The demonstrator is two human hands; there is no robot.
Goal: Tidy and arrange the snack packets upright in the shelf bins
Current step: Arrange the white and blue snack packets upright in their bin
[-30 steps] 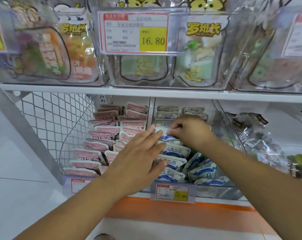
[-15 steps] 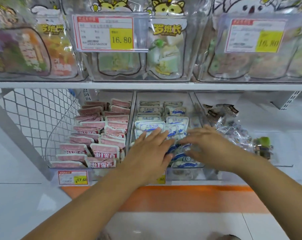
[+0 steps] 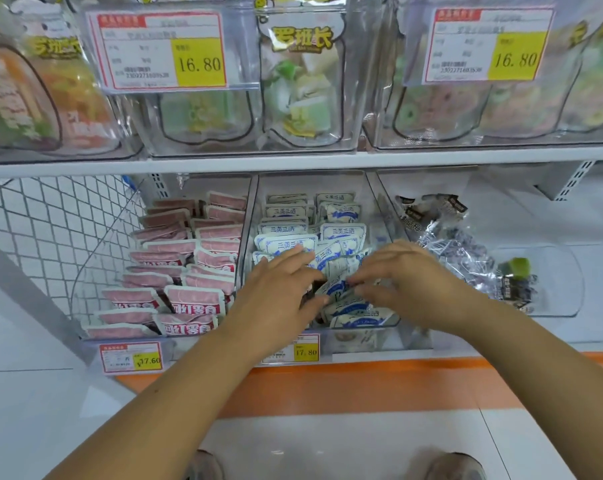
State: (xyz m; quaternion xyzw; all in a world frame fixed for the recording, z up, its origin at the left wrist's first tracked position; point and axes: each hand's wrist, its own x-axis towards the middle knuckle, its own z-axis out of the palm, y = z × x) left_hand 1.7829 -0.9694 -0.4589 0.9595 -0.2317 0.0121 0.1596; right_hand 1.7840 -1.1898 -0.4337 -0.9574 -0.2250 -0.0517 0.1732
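On the lower shelf the middle clear bin (image 3: 362, 339) holds several blue-and-white snack packets (image 3: 343, 233). The back ones stand upright in rows; the front ones lie tilted and jumbled. My left hand (image 3: 282, 292) lies with straight fingers across the packets at the bin's front left. My right hand (image 3: 405, 277) reaches in from the right, its fingertips pinching one tilted blue-and-white packet (image 3: 336, 291) between the two hands. The left bin holds several pink packets (image 3: 196, 301), standing in two rows.
A clear bin (image 3: 556, 282) on the right holds loose silver and dark wrapped snacks (image 3: 449, 244). The upper shelf (image 3: 293, 162) overhangs closely with large clear bins (image 3: 303, 98) of bagged sweets. Wire mesh (image 3: 50, 230) closes the left end. Price tags (image 3: 130, 356) hang at the front edge.
My right hand came forward from the back rows to the front jumbled packets and took hold of one. My left hand shifted slightly right. The view moved lower and rightward.
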